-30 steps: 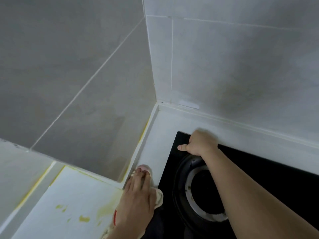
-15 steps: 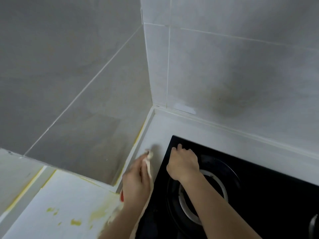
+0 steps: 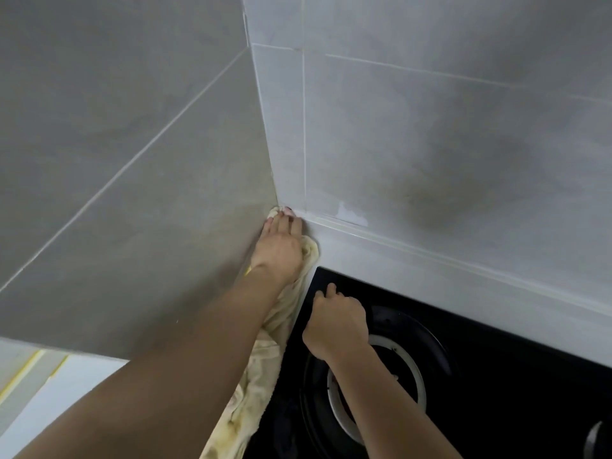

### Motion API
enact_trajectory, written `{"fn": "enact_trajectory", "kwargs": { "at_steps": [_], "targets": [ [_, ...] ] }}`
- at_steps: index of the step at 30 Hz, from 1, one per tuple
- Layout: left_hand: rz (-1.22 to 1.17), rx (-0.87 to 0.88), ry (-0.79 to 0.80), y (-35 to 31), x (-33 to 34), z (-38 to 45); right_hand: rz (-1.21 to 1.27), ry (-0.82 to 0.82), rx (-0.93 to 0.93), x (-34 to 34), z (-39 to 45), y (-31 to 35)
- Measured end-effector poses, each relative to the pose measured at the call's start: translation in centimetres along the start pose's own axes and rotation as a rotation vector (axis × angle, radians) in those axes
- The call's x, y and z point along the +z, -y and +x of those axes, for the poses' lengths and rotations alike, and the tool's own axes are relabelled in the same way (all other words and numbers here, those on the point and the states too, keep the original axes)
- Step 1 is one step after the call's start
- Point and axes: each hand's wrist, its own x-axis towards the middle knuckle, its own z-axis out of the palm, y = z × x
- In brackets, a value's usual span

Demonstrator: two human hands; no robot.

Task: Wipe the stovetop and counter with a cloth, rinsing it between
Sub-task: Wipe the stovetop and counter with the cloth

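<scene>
My flat left hand (image 3: 280,248) presses the cloth (image 3: 265,376) into the corner; my curled right hand (image 3: 336,321) braces, holding nothing I can see. Grime may smear.

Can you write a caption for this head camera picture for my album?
Left hand presses a yellowish cloth into the counter's back corner; right hand rests on the black stovetop.

Left hand (image 3: 280,248) stretched forward, fingers flat — right hand (image 3: 336,323) knuckled, seemingly loosely curled.
</scene>
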Motion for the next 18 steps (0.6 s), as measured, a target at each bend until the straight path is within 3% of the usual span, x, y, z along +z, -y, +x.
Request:
{"fn": "enact_trajectory", "kwargs": {
  "at_steps": [5,9,18],
  "targets": [
    [0.17,-0.064,0.075,-1.1,-0.8,1.1,-0.014,-0.022,0.023,0.4,-0.1,0.2],
    [0.163,-0.114,0.145,-1.9,-1.3,0.4,-0.026,-0.065,0.068,0.5,-0.3,0.7],
    [0.164,-0.066,0.097,0.4,-0.2,-10.0,-0.022,-0.071,0.072,-0.5,-1.1,0.8]
  ]
}}
